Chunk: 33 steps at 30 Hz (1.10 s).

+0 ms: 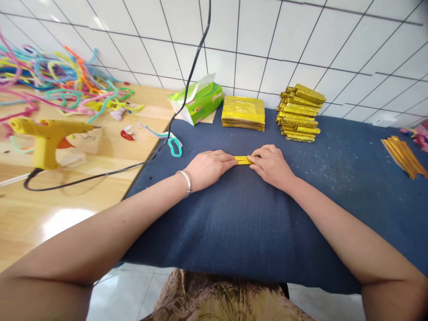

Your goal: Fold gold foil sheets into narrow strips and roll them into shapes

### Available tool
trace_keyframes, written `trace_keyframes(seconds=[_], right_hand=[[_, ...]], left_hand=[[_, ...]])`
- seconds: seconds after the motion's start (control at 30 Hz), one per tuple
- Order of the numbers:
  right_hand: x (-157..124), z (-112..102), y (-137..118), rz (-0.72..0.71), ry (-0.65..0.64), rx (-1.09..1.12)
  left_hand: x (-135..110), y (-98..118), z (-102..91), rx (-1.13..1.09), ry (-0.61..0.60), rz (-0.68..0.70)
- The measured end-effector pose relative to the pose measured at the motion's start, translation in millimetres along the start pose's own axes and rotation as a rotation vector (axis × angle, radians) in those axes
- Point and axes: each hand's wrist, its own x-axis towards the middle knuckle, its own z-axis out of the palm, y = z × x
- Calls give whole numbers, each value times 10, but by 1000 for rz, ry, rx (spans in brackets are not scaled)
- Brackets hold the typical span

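Observation:
A narrow folded strip of gold foil paper lies on the dark blue cloth between my hands. My left hand, with a silver bangle at the wrist, grips the strip's left end with its fingers together. At the right end, the fingers and thumb of my right hand pinch the same strip. Both ends are hidden under my fingers. Behind my hands sit a flat stack of gold foil sheets and, to its right, a pile of folded gold strips.
A green tissue pack stands by the tiled wall. On the wooden table at left are a yellow glue gun and tangled pipe cleaners. A black cord crosses the view. More folded strips lie far right.

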Motion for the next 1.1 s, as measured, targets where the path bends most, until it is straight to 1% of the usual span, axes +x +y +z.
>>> trace_keyframes(seconds=[0.17, 0.3, 0.43, 0.63, 0.73, 0.87, 0.97, 1.03, 1.1], right_hand=[[5, -46, 1, -88, -32, -73], [8, -49, -55, -123, -39, -142], [22, -45, -80, -147, -65, -204], [-1, -64, -94, -157, -35, -237], [-23, -57, -87, -163, -9, -258], [-48, -35, -69, -196, 3, -225], [-53, -8, -58, -213, 5, -144], [-42, 15, -49, -195, 9, -78], [-20, 36, -39, -138, 23, -4]], left_hand=[[9, 3, 23, 49, -1, -3], [9, 4, 49, 69, 32, -40], [6, 25, 18, 101, 11, -58], [18, 49, -13, 140, 65, 16], [6, 28, 6, 131, 62, 38], [-28, -4, 38, 88, 85, 44], [-49, -22, 63, -9, 123, 1], [-53, -32, 76, -76, 141, -35], [-48, -38, 85, -120, 147, -63]])
